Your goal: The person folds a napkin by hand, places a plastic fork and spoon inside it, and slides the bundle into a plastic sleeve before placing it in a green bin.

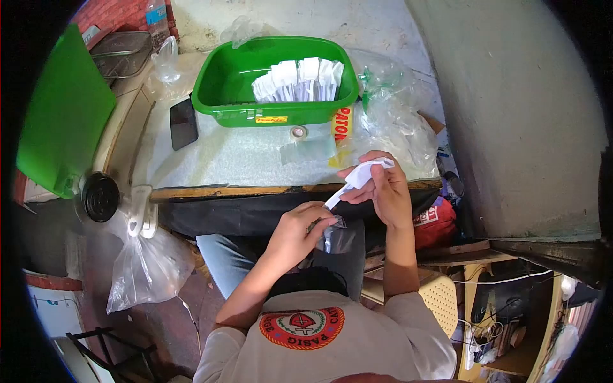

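In the head view, my right hand (387, 195) is closed on a folded white paper piece (369, 171), gripped near its wide upper end. A narrow white stem runs from it down to my left hand (299, 231). My left hand is closed around a small clear plastic bag (331, 237), which hangs over my lap. Whether the stem's lower end is inside the bag is hidden by my fingers. Beyond my hands, a green basin (220, 115) holds a row of several similar white pieces (300, 80).
A tape roll (298, 133) and a phone (184, 124) lie on the table (217, 169). Crumpled clear plastic (402, 131) covers its right side. A plastic bag (143, 274) hangs at the left near a black round lid (101, 196). A grey wall (523, 115) borders the right.
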`<control>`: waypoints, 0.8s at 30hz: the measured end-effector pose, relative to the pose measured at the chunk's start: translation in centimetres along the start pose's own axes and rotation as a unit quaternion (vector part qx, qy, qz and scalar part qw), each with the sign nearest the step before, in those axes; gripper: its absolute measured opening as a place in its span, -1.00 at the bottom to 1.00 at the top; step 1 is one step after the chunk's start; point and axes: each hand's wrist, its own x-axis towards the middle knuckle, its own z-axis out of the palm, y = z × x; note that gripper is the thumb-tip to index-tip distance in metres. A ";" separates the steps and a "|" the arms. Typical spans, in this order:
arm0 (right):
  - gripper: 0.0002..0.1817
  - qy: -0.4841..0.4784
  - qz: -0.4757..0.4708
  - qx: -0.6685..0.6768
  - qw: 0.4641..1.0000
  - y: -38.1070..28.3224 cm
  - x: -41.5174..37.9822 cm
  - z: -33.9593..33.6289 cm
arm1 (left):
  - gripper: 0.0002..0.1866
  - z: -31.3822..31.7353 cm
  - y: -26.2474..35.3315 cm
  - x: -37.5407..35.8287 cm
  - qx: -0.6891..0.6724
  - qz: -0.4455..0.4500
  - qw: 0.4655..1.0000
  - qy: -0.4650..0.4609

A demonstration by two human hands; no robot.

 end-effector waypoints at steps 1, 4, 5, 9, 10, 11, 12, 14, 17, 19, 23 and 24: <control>-0.61 0.002 -0.001 0.002 1.000 0.0 -0.1 0.0 | -0.87 0.2 0.0 0.1 0.014 0.008 1.000 0.007; -0.61 0.013 0.012 0.041 0.999 0.2 -0.3 0.3 | -0.88 0.8 0.0 0.3 0.043 0.029 0.998 0.031; -0.61 0.030 0.008 0.059 0.998 0.4 -0.4 0.6 | -0.88 0.9 -0.1 0.2 0.048 0.035 0.997 0.044; -0.61 0.030 -0.027 0.067 0.997 1.1 -0.3 0.3 | -0.87 0.9 -0.4 0.1 0.053 0.057 0.995 0.064; -0.61 0.029 -0.025 0.065 0.997 1.1 -0.4 0.4 | -0.87 0.8 -0.3 0.0 0.025 0.044 0.996 0.068; -0.61 0.034 -0.036 0.061 0.997 0.8 -0.4 0.6 | -0.88 0.6 -0.4 0.1 -0.003 0.031 0.997 0.073; -0.61 0.038 -0.048 0.058 0.996 0.5 -0.4 0.9 | -0.90 0.5 -0.7 0.1 -0.023 0.027 0.997 0.073; -0.60 0.047 -0.052 0.052 0.996 -0.5 -0.6 0.9 | -0.91 0.2 -1.2 0.1 -0.045 0.023 0.996 0.078; -0.59 0.051 -0.064 0.054 0.995 -1.9 -0.7 0.1 | -0.93 -0.3 -1.6 -0.1 -0.067 0.011 0.994 0.080; -0.60 0.031 -0.094 0.067 0.993 -2.9 -0.8 0.0 | -0.95 -0.4 -1.8 -0.2 -0.081 -0.041 0.994 0.064; -0.61 0.012 -0.097 0.076 0.992 -3.3 -0.6 -0.2 | -0.90 0.0 -2.2 -0.2 -0.153 -0.087 0.983 0.054; -0.61 0.012 -0.097 0.076 0.992 -3.3 -0.6 -0.2 | -0.90 -0.1 -2.0 -0.2 -0.153 -0.087 0.983 0.054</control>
